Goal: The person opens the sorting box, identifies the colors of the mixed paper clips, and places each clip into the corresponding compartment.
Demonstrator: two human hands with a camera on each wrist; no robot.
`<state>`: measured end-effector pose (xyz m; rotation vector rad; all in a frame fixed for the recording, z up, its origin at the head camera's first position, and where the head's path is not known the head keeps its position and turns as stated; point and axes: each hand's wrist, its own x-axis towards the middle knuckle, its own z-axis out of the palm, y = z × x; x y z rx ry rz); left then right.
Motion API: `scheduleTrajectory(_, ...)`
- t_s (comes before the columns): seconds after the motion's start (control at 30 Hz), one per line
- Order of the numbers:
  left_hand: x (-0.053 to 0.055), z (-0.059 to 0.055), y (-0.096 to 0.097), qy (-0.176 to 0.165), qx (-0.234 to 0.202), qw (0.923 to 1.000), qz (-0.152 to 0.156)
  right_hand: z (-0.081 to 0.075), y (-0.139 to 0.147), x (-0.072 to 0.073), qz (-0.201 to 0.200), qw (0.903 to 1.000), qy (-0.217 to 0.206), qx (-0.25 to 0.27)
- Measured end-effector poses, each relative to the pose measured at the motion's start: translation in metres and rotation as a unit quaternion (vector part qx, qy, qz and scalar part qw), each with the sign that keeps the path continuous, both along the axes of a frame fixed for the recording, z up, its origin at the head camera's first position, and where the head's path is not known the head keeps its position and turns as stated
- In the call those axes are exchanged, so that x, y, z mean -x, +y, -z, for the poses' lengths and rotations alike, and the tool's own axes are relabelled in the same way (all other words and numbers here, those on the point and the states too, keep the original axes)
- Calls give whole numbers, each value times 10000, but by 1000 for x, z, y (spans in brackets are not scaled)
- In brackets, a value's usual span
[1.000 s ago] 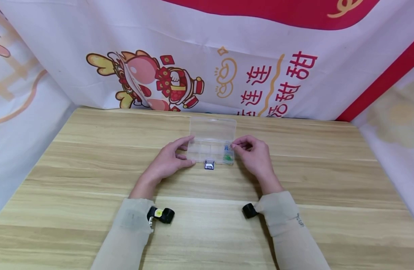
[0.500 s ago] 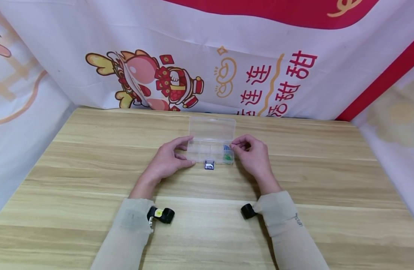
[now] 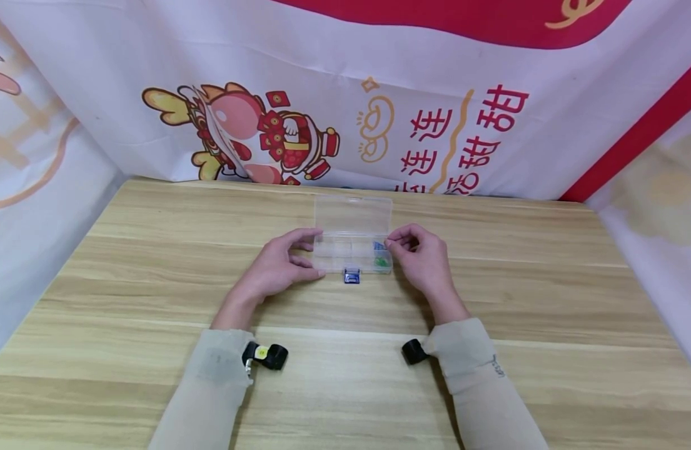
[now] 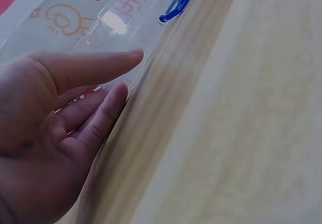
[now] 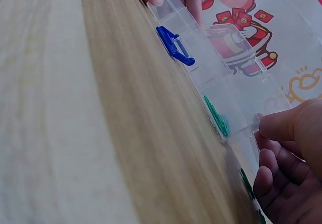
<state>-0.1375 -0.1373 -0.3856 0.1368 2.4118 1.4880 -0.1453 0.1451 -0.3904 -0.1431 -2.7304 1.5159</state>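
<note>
A clear plastic compartment box (image 3: 342, 249) lies on the table with its transparent lid (image 3: 353, 214) raised at the back. My left hand (image 3: 277, 265) holds the box's left end, thumb at the front corner and index finger toward the back one. At the right end, thumb and fingertip of my right hand (image 3: 426, 259) pinch the box near its back corner; anything small between them is hidden. Small green pieces (image 3: 381, 262) sit in the front right compartment, small blue pieces (image 3: 379, 246) in the one behind. A blue latch (image 5: 173, 48) sticks out from the box's front.
The wooden table (image 3: 345, 387) reaches back to a printed white and red cloth (image 3: 334, 56). Each wrist carries a black camera, such as the left one (image 3: 274, 357). Dark green strips (image 5: 246, 183) show near my right fingers; what they are is unclear.
The front latch has shifted slightly right and the lid slightly left, so the box has turned a little. My left forearm has moved slightly left. The right hand is almost still.
</note>
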Motion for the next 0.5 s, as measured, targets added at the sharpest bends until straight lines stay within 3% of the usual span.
scheduleTrajectory(0.5, 2, 2, -4, -20, -76, 9999, 127, 1, 1, 1, -61, 9999, 70, -48)
